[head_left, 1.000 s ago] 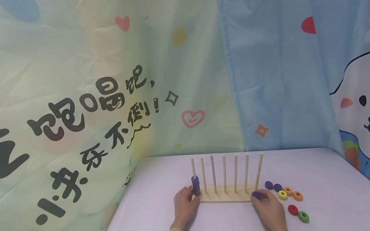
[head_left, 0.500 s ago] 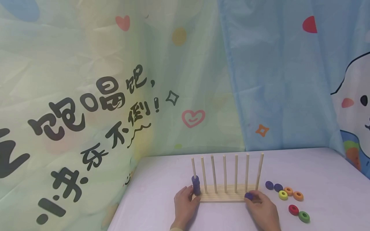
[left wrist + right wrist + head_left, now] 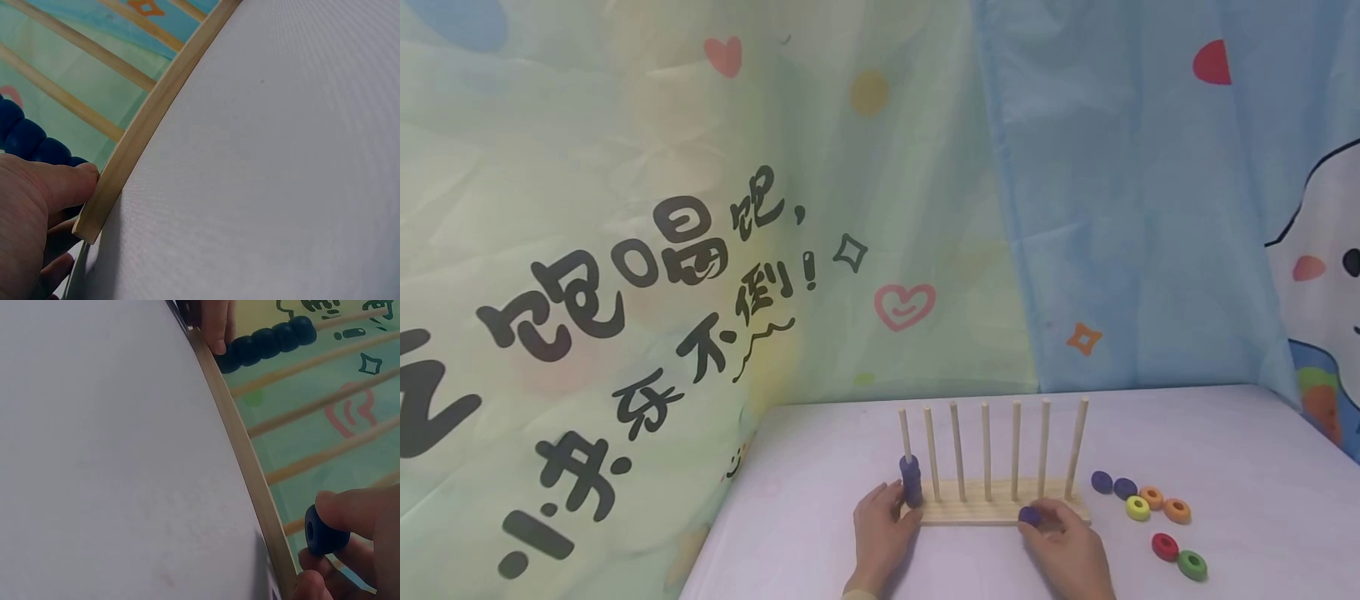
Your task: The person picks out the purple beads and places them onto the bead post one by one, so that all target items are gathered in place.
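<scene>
A wooden peg stand (image 3: 970, 511) with several upright pegs stands on the table. Dark blue ring beads (image 3: 911, 482) are stacked on its leftmost peg. My left hand (image 3: 883, 529) holds the left end of the base, its thumb on the front edge beside the lowest bead in the left wrist view. In my right hand (image 3: 1066, 543) a single blue bead (image 3: 326, 532) is pinched between thumb and fingers, its hole facing sideways. That bead is low in front of the right part of the base, off the pegs. The other pegs carry no beads.
Loose beads lie on the table right of the stand: two blue (image 3: 1102, 482), two orange (image 3: 1177, 510), one yellow (image 3: 1138, 508), one red (image 3: 1165, 547) and one green (image 3: 1192, 565). A printed curtain (image 3: 925, 208) hangs behind the pale table (image 3: 790, 500).
My right hand has moved left along the front of the stand with the blue bead, away from the rightmost peg. The left hand keeps its place on the base.
</scene>
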Tool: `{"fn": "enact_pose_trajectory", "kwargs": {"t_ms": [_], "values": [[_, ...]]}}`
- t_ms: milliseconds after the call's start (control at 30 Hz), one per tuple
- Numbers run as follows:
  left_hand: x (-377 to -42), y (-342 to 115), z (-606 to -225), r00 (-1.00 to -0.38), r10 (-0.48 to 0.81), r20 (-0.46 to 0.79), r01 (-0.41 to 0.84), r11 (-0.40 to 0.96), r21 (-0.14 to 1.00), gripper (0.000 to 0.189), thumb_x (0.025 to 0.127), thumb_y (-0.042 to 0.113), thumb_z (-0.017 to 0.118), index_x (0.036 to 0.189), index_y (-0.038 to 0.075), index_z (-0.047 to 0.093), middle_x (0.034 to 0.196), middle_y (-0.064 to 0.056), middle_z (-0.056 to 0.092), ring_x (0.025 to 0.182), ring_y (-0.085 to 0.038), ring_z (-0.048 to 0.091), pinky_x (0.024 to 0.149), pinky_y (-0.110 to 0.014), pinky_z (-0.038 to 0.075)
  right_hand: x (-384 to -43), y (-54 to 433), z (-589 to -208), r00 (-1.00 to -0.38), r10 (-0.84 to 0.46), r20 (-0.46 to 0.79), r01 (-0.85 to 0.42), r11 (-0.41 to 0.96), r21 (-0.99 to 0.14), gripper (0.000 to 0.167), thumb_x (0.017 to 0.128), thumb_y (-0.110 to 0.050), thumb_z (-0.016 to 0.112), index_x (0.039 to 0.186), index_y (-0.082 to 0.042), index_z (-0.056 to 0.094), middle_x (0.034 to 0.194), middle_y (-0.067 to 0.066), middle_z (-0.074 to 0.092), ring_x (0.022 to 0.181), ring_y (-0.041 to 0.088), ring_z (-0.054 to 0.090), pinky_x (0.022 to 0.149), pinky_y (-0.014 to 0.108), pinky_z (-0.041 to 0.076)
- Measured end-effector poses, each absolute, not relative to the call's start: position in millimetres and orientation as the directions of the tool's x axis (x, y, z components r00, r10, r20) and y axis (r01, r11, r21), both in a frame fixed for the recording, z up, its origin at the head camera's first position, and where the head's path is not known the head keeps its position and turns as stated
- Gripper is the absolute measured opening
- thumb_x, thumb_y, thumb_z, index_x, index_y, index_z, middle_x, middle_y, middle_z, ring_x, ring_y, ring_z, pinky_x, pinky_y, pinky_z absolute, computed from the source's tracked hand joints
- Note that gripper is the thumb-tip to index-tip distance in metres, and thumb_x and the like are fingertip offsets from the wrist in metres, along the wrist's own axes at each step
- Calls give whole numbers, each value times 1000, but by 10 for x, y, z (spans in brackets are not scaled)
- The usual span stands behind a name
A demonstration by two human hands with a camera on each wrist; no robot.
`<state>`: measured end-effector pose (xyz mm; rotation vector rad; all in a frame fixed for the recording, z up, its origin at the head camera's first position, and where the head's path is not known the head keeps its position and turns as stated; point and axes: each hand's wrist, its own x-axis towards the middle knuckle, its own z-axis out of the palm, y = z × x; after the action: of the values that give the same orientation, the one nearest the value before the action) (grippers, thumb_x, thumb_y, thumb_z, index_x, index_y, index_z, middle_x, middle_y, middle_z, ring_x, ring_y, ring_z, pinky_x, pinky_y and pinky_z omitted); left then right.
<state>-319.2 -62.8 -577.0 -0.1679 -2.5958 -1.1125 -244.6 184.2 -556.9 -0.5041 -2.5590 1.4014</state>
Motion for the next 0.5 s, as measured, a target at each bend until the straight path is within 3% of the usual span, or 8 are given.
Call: {"fn": "enact_pose_trajectory", "kwargs": {"t_ms": [233,500], "values": [[-3195,-631,-5775,-941,-10,338,235,699,675,35,77,22,78,111,13,71,121,-2,69,123,-29,54,109,-56,32,-2423,1731,-5577,-945,327,17,164,517,-840,43,82,-30,76,118,-9,66,115,13,69,78,13,60,66,28,48],[-3201,-641,-5778,-938,2,347,252,692,676,35,77,21,78,111,13,71,120,-4,69,123,-30,55,109,-56,32,-2408,1650,-5577,-951,309,28,144,520,-842,36,80,-24,76,115,-14,68,98,-1,71,61,10,51,54,23,42]]}}
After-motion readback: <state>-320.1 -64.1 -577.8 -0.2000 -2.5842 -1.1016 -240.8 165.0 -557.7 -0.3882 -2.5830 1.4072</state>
